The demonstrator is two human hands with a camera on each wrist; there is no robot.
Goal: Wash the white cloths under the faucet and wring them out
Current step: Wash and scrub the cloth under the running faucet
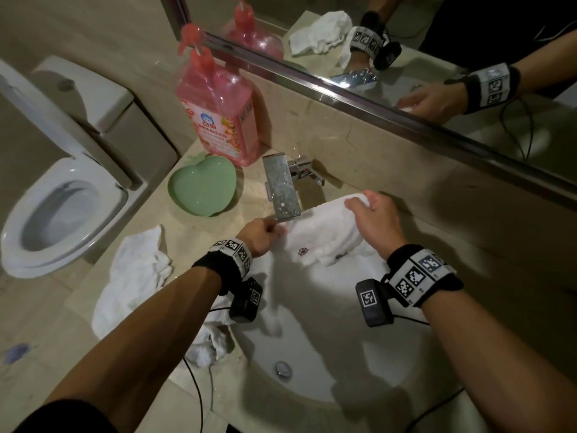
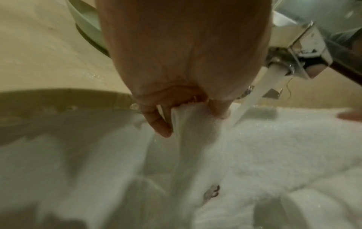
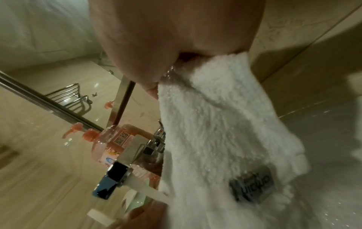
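A white cloth hangs stretched over the sink under the chrome faucet. A stream of water runs onto it. My left hand pinches its left edge beside the spout. My right hand grips its far right corner. A dark label and a small emblem show on the cloth. Two more crumpled white cloths lie on the counter to the left, one at the sink's rim.
A pink soap pump bottle and a green heart-shaped dish stand left of the faucet. A toilet is at the far left. The mirror runs along the back wall. Cables trail from both wrists.
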